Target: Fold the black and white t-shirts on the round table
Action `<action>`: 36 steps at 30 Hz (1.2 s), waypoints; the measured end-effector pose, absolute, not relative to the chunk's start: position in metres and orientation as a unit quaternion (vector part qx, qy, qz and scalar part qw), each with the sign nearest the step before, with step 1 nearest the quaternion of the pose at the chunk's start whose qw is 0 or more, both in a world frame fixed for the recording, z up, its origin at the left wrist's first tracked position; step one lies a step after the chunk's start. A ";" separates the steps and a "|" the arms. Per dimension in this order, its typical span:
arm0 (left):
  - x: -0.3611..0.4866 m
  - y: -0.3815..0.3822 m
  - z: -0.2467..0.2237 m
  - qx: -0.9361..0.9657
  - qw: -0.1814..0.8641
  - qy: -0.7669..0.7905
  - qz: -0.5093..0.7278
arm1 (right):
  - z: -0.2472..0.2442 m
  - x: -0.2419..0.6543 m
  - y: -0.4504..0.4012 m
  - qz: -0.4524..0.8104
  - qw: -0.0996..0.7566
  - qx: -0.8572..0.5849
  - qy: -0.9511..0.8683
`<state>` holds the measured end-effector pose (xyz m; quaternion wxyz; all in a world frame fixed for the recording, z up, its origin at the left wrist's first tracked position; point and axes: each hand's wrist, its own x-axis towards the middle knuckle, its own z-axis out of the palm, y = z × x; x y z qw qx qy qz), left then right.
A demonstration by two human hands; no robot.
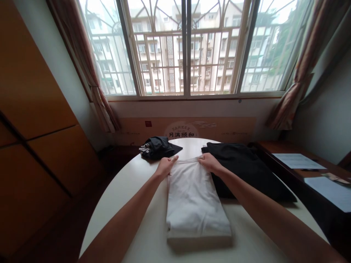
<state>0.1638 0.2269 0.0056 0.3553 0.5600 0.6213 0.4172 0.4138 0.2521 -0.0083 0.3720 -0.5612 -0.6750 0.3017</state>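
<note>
A white garment [194, 201], probably a T-shirt, lies folded into a long strip on the round white table [123, 186]. My left hand [166, 166] and my right hand [210, 163] both grip its far edge near the neckline, a short way apart. Its near end lies folded over, close to me. To the right, a black garment [246, 170] lies flat, partly under my right forearm's side of the strip. A dark folded bundle [158, 148] sits beyond my left hand.
A wooden desk [276, 149] with pale papers [298, 161] stands at the right of the table. A barred window [186, 47] with curtains lies ahead, and a tall wooden wardrobe [35, 109] fills the left side.
</note>
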 end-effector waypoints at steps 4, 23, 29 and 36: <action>0.159 0.222 -0.002 0.545 0.345 0.631 0.431 | -0.025 0.415 0.255 0.252 0.354 -0.593 -0.678; 0.145 0.029 0.020 0.591 0.483 0.607 0.221 | 0.004 0.406 0.160 -0.021 0.324 -0.505 -0.799; 0.138 -0.007 -0.009 0.592 0.472 0.560 0.335 | -0.003 0.434 0.060 0.019 0.240 -0.442 -0.864; 0.140 -0.008 -0.015 0.616 0.482 0.542 0.306 | -0.043 0.472 0.014 0.048 0.209 -0.370 -0.904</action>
